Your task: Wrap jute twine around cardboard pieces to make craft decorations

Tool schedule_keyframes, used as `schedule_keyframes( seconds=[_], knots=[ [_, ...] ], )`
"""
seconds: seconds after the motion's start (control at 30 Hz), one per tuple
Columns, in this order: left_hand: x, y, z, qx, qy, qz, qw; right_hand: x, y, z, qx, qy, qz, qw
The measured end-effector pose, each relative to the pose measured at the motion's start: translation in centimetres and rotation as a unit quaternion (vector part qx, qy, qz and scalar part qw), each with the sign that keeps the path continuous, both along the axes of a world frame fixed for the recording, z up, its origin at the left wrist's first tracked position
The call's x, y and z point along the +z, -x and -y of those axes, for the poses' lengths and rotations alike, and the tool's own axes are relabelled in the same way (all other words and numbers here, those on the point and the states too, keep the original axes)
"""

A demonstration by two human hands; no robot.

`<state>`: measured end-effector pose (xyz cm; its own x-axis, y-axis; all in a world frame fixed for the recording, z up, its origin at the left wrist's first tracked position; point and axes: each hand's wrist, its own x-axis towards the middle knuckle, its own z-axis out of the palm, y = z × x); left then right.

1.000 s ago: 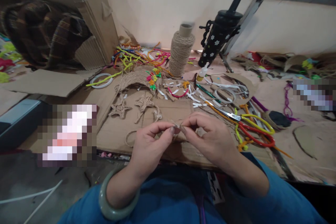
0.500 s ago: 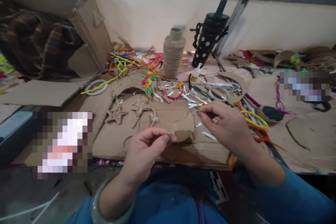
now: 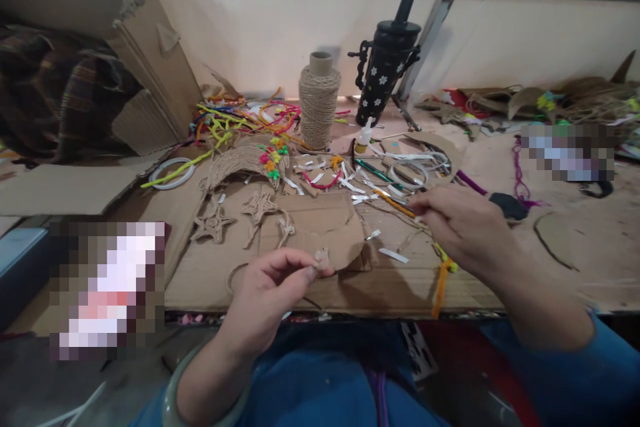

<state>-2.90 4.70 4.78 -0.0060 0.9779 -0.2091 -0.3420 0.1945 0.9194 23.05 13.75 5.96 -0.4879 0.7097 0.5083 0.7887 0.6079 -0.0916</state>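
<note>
Whitish crumpled scrap (image 3: 323, 258), pinched by the left hand (image 3: 270, 297); twine stars (image 3: 259, 207) beyond those fingers, orange fuzzy stem (image 3: 394, 203) beside the right hand (image 3: 467, 233), its hold unclear.

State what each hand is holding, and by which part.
Left hand: a small pale piece, pinched at its near edge. Right hand: at the scissors; grip hidden, cannot tell.
</note>
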Motion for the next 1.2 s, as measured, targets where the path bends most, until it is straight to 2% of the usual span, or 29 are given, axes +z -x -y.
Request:
schedule_keyframes(
  seconds=[0.1, 0.2, 0.33, 0.4, 0.5, 0.6, 0.73, 0.83, 1.0, 1.2],
  knots=[
    [0.2, 0.1, 0.2, 0.003, 0.007, -0.009, 1.000, 0.7, 0.2, -0.3, 0.008, 0.081, 0.007, 0.997],
    [-0.1, 0.6, 0.2, -0.028, 0.004, -0.010, 1.000, 0.8, -0.9, -0.7, -0.030, 0.193, -0.015, 0.981],
    [-0.7, 0.8, -0.1, -0.056, -0.008, -0.005, 0.998, 1.1, -1.4, 0.0, -0.048, 0.219, -0.061, 0.973],
    [-0.9, 0.5, -0.3, -0.066, -0.008, -0.006, 0.998, 1.4, -0.2, 1.0, -0.001, 0.217, -0.108, 0.970],
    [-0.8, 0.1, -0.5, -0.089, -0.004, -0.001, 0.996, 1.9, 3.0, 2.4, 0.134, 0.229, -0.150, 0.952],
    [-0.7, 0.2, -0.3, -0.104, -0.002, 0.006, 0.995, 1.8, 6.1, 3.0, 0.252, 0.282, -0.146, 0.914],
    [-0.7, 0.9, 0.2, -0.119, 0.003, 0.013, 0.993, 1.0, 8.2, 2.7, 0.318, 0.372, -0.156, 0.858],
    [-0.9, 1.2, 0.2, -0.118, 0.005, 0.019, 0.993, 0.5, 8.5, 2.4, 0.326, 0.421, -0.173, 0.828],
    [-0.8, 1.2, -0.1, -0.130, -0.002, 0.025, 0.991, 0.3, 8.5, 2.1, 0.308, 0.476, -0.215, 0.795],
    [-0.9, 1.3, -0.3, -0.120, -0.008, 0.029, 0.992, 0.3, 8.5, 2.2, 0.289, 0.519, -0.273, 0.756]
  ],
)
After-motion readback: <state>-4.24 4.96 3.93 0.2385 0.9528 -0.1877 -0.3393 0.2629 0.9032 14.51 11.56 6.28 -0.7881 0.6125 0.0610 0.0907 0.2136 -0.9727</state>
